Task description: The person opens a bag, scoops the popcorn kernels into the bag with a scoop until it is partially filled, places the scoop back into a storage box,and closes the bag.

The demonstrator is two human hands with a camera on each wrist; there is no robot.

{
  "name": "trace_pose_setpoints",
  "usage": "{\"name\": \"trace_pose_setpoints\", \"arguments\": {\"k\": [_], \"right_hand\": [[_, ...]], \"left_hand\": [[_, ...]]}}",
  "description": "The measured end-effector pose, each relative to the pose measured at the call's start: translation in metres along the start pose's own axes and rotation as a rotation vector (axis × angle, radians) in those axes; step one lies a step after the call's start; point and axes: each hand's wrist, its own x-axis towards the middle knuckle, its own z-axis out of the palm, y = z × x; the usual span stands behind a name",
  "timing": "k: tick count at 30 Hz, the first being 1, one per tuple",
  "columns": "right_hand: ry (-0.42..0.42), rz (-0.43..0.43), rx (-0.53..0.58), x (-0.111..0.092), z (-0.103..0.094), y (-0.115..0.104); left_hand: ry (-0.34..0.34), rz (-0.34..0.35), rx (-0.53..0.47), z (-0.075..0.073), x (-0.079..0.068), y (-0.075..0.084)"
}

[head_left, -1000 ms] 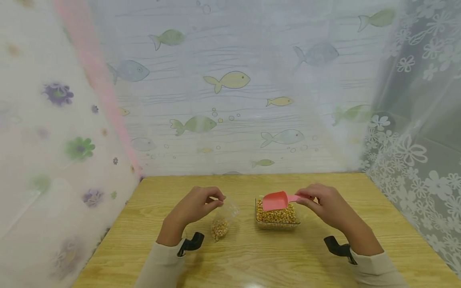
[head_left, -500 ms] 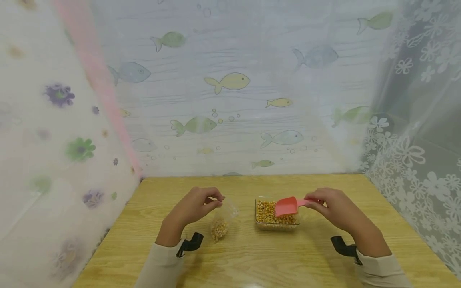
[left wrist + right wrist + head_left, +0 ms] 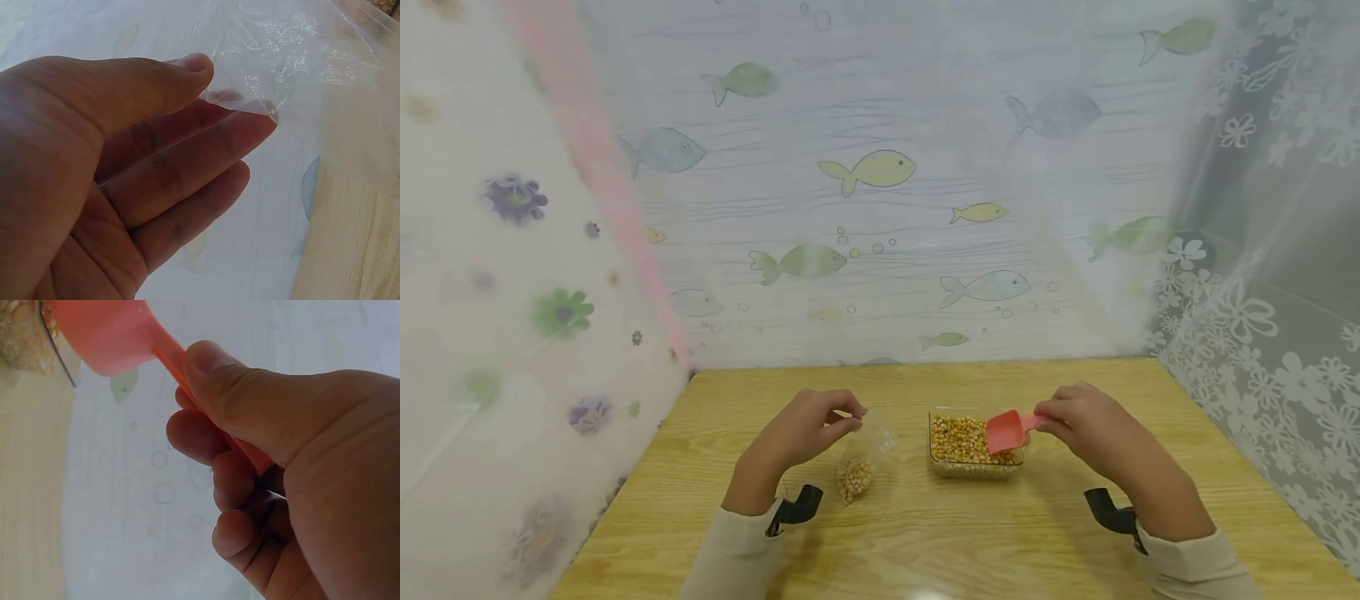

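Observation:
My right hand (image 3: 1086, 425) grips the handle of a pink scoop (image 3: 1004, 432), thumb on top and fingers curled under it in the right wrist view. The scoop's bowl lies over the right part of a clear rectangular container (image 3: 976, 472) filled with yellow corn kernels (image 3: 958, 440). To the left, my left hand (image 3: 805, 433) pinches the top edge of a clear plastic bag (image 3: 874, 435) between thumb and fingers. Some kernels (image 3: 854, 477) sit in the bag's bottom, close to the table. In the left wrist view the thin film (image 3: 287, 56) runs from the fingertips.
Both things are on a wood-grain table (image 3: 925, 533). A fish-printed curtain (image 3: 880, 275) stands along the back edge, with flower-printed sheets (image 3: 535, 350) at the left and right. A black wrist mount (image 3: 800, 505) sits on each forearm.
The pink scoop has moved from the container's left-middle to its right side and tilted lower as my right hand shifted right. My left hand and the bag have hardly moved.

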Motion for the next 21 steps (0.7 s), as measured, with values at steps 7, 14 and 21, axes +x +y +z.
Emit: {"name": "trace_pose_setpoints", "arguments": {"k": [7, 14, 21], "right_hand": [[-0.033, -0.009, -0.001, 0.004, 0.007, -0.002], [-0.055, 0.000, 0.032, 0.005, 0.016, -0.002], [-0.046, 0.011, 0.115, 0.004, 0.029, 0.005]], "left_hand": [[0.000, 0.000, -0.005, -0.001, -0.001, 0.001], [0.001, 0.000, -0.011, -0.002, -0.001, 0.003], [0.005, 0.009, -0.015, -0.001, -0.002, 0.002]]}}
